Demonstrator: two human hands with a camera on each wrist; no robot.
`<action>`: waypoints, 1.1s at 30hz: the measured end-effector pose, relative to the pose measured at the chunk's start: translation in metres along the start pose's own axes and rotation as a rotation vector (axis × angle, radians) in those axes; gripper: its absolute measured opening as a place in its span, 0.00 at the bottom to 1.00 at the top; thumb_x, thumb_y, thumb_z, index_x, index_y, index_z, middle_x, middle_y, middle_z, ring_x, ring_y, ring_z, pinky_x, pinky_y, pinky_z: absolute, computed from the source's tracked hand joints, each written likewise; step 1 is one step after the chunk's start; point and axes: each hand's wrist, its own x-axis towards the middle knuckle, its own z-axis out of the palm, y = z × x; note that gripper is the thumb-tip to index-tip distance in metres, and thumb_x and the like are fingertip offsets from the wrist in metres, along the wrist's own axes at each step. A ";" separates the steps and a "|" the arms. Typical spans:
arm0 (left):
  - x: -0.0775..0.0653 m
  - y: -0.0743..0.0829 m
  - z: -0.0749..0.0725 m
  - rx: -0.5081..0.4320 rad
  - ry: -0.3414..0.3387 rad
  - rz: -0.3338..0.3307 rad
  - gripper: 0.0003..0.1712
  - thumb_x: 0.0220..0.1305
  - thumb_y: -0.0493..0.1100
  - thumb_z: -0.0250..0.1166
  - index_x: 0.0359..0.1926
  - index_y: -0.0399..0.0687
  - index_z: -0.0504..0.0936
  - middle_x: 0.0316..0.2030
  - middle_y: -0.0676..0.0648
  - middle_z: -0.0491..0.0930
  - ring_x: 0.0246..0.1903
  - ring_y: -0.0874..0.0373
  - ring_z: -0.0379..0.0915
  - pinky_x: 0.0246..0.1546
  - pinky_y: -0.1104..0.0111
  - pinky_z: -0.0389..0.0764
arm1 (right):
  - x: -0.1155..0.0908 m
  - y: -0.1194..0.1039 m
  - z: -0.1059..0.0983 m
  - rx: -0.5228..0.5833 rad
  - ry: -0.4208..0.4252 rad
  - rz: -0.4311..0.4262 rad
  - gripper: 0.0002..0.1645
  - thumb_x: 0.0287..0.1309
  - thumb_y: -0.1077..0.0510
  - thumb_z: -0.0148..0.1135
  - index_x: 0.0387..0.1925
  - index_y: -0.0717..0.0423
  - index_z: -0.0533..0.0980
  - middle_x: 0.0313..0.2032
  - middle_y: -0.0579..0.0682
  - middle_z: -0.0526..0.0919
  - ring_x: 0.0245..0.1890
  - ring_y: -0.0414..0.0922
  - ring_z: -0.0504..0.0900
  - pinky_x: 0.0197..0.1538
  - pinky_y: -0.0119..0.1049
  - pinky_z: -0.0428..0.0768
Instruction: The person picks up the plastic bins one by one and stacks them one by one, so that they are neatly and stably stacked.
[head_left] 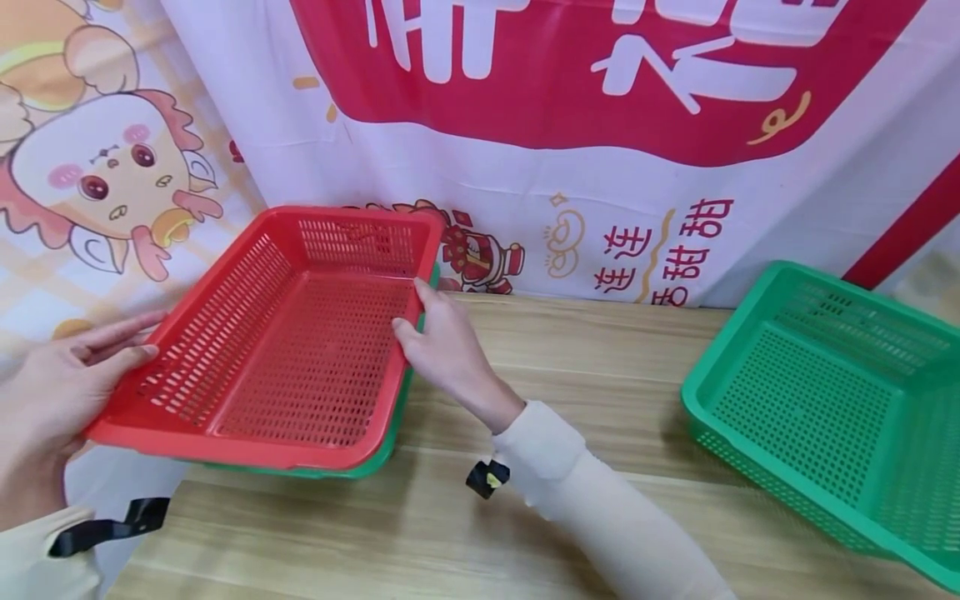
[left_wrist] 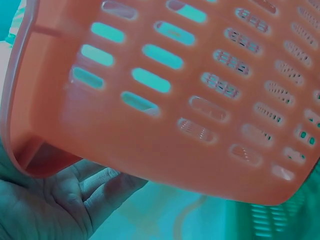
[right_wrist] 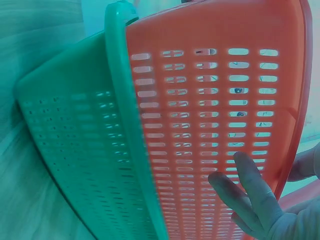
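A red slotted plastic basket is held at the left, tilted, over a green basket that shows only along its right and front edges. My left hand grips the red basket's left rim near the front corner, thumb on top. On the opposite side, my right hand holds the right rim with the thumb over it. In the right wrist view its fingers lie against the outer slotted wall. There the green basket sits below the red one, their rims close together.
Another green basket stands at the right on the wooden table. A printed cloth hangs behind the table, and a patterned cloth covers the left side.
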 end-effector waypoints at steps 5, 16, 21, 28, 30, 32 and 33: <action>0.007 -0.010 0.002 0.029 -0.011 -0.017 0.32 0.81 0.51 0.54 0.81 0.66 0.61 0.33 0.80 0.79 0.27 0.64 0.88 0.28 0.65 0.89 | 0.001 0.005 0.004 -0.004 -0.013 0.008 0.32 0.73 0.64 0.58 0.75 0.58 0.66 0.55 0.58 0.80 0.31 0.38 0.87 0.32 0.29 0.88; 0.016 -0.021 0.008 0.010 -0.084 -0.069 0.31 0.81 0.52 0.53 0.81 0.69 0.61 0.31 0.72 0.83 0.26 0.55 0.90 0.28 0.62 0.89 | 0.003 0.014 0.006 0.007 -0.044 0.056 0.31 0.75 0.63 0.58 0.75 0.57 0.66 0.52 0.57 0.80 0.30 0.39 0.87 0.34 0.32 0.89; 0.016 -0.025 0.012 0.102 -0.058 -0.070 0.34 0.81 0.56 0.53 0.82 0.62 0.59 0.29 0.75 0.80 0.26 0.54 0.90 0.28 0.63 0.88 | 0.004 0.019 0.008 -0.005 -0.062 0.055 0.31 0.74 0.63 0.58 0.75 0.59 0.66 0.53 0.59 0.80 0.29 0.39 0.87 0.32 0.30 0.88; 0.019 -0.033 0.017 0.164 -0.082 0.006 0.35 0.81 0.55 0.52 0.82 0.53 0.59 0.30 0.77 0.79 0.26 0.54 0.90 0.29 0.65 0.88 | 0.003 0.029 0.009 -0.030 -0.071 0.065 0.30 0.73 0.64 0.58 0.73 0.60 0.68 0.47 0.57 0.84 0.26 0.40 0.85 0.30 0.30 0.86; 0.019 -0.035 0.018 0.181 -0.090 0.025 0.35 0.81 0.55 0.53 0.82 0.51 0.60 0.31 0.77 0.79 0.26 0.53 0.90 0.29 0.66 0.88 | 0.002 0.032 0.010 -0.038 -0.072 0.078 0.30 0.73 0.64 0.58 0.73 0.60 0.68 0.46 0.57 0.85 0.26 0.40 0.84 0.29 0.30 0.85; 0.020 -0.038 0.019 0.206 -0.095 0.040 0.36 0.81 0.55 0.53 0.82 0.48 0.60 0.31 0.77 0.79 0.27 0.52 0.90 0.29 0.66 0.88 | 0.003 0.035 0.011 -0.047 -0.070 0.091 0.30 0.73 0.64 0.58 0.73 0.60 0.68 0.47 0.58 0.85 0.27 0.40 0.84 0.29 0.30 0.84; 0.020 -0.039 0.020 0.218 -0.094 0.042 0.36 0.81 0.55 0.53 0.81 0.46 0.60 0.32 0.77 0.78 0.27 0.52 0.90 0.29 0.66 0.88 | 0.003 0.036 0.011 -0.051 -0.070 0.098 0.30 0.73 0.64 0.58 0.74 0.60 0.68 0.48 0.58 0.85 0.27 0.40 0.84 0.29 0.30 0.84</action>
